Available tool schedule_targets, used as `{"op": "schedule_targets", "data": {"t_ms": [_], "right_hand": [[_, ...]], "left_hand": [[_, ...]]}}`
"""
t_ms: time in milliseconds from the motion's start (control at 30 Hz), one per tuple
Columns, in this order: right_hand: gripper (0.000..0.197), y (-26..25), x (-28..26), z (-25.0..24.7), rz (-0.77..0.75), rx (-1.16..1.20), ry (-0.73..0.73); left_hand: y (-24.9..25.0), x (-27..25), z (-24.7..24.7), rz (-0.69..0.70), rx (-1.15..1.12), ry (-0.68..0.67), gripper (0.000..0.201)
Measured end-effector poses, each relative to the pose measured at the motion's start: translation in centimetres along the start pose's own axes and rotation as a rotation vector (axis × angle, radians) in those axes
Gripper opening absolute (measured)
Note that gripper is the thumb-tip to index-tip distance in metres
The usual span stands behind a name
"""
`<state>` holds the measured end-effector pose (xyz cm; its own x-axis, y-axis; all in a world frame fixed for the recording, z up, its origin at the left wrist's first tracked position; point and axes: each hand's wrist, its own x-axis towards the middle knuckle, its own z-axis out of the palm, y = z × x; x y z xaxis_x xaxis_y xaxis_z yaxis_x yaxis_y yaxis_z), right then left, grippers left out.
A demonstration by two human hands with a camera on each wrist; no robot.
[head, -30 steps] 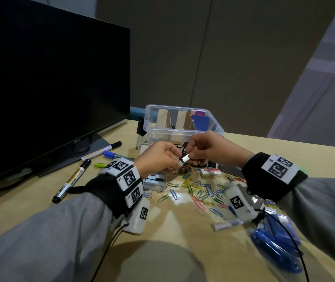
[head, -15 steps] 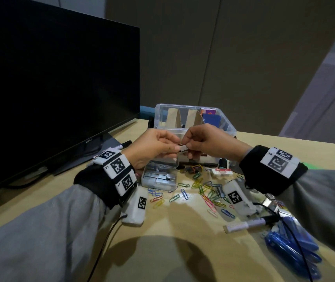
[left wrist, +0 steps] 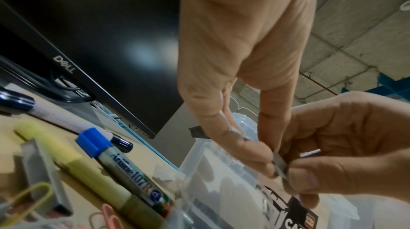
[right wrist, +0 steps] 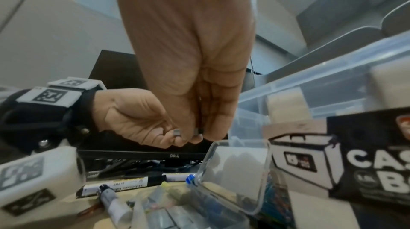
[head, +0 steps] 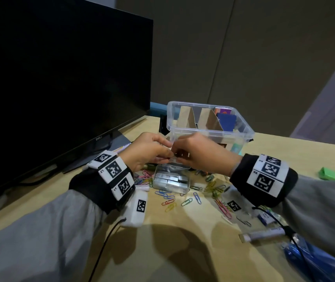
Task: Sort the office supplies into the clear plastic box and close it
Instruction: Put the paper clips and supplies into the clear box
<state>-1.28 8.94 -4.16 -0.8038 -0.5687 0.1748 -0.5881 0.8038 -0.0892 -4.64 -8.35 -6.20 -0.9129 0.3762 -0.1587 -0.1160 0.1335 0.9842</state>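
From the head view, my left hand (head: 148,151) and right hand (head: 201,153) both pinching a small strip of staples (head: 172,158) above the little staple case (head: 171,180), clear plastic box (head: 241,127) just behind, Dell monitor (head: 61,78), from the left wrist, marker (left wrist: 133,171) reading Artline 107R, from the right wrist, box label (right wrist: 366,159) partly reading "CAS".

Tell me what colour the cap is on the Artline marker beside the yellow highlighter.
Blue. The Artline marker's cap shows best in the left wrist view.

My fingers pinch a dull metal staple strip (left wrist: 280,163); the clear plastic box (head: 241,127) is glossy, its cardboard dividers (head: 209,121) matt.
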Motion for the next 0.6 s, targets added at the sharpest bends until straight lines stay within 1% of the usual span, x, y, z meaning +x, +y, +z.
{"op": "schedule_targets", "data": {"t_ms": [133, 267, 367, 433, 533, 600], "right_hand": [[0.012, -0.4, 0.9, 0.9, 0.064, 0.070, -0.096], [0.008, -0.7, 1.5, 2.5, 0.139, 0.130, -0.141], [0.010, -0.9, 1.8, 3.4, 0.186, 0.122, -0.183], [0.012, -1.2, 2.0, 3.8, 0.201, 0.100, -0.239], [0.012, -1.8, 2.3, 4.3, 0.199, 0.056, -0.303], [0.011, -2.0, 2.6, 4.4, 0.193, 0.019, -0.320]], "left_hand": [[-0.5, -0.1, -0.7, -0.010, 0.058, 0.015, 0.025], [-1.4, 0.0, -0.9, -0.007, 0.212, 0.029, 0.025], [-1.7, 0.1, -1.1, 0.018, 0.336, 0.092, 0.024], [-1.7, 0.1, -1.4, 0.022, 0.458, 0.140, 0.021], [-1.6, -0.2, -1.6, -0.048, 0.638, 0.109, 0.012], [-1.7, -0.3, -1.7, -0.101, 0.665, 0.053, 0.008]]}}
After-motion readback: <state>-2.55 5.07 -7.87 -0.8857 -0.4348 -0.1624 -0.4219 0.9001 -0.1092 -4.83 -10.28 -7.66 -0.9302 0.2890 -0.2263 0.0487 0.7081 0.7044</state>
